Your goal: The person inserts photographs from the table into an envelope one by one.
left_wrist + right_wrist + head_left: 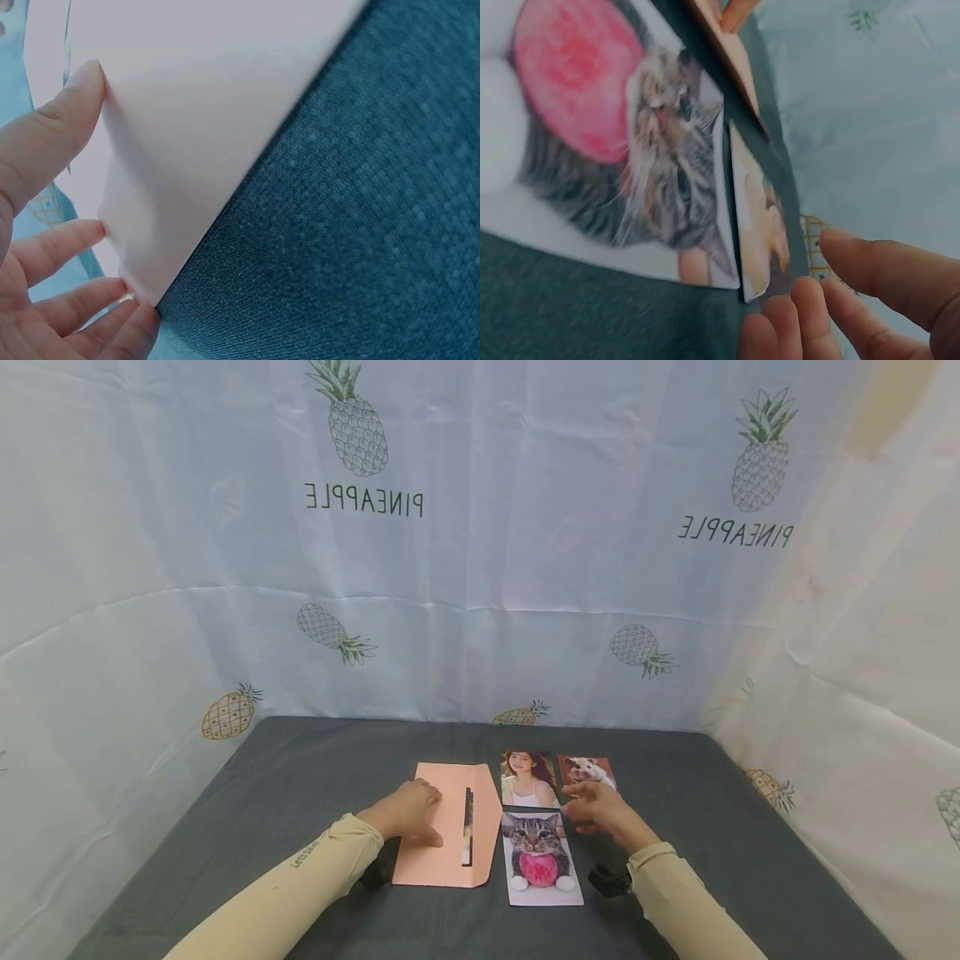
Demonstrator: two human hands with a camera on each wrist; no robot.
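Observation:
A peach envelope [450,789] lies on the dark table with its pointed flap to the right. Near the flap a narrow dark-edged picture strip [468,827] shows at the envelope. My left hand [408,812] rests on the envelope's left part, thumb and fingers spread; in the left wrist view the thumb [86,90] touches the paper. Over the lower edge of a hamster photo [585,768] hovers my right hand [603,814], fingers loosely bent with nothing between them. Left of it lies a portrait photo [527,781]. A cat photo [540,864] with a pink ball lies nearest me.
Dark cloth [300,760] covers the table. White curtains [480,552] printed with pineapples hang behind and at both sides. Beneath each wrist sits a black device, the right one [609,882] beside the cat photo.

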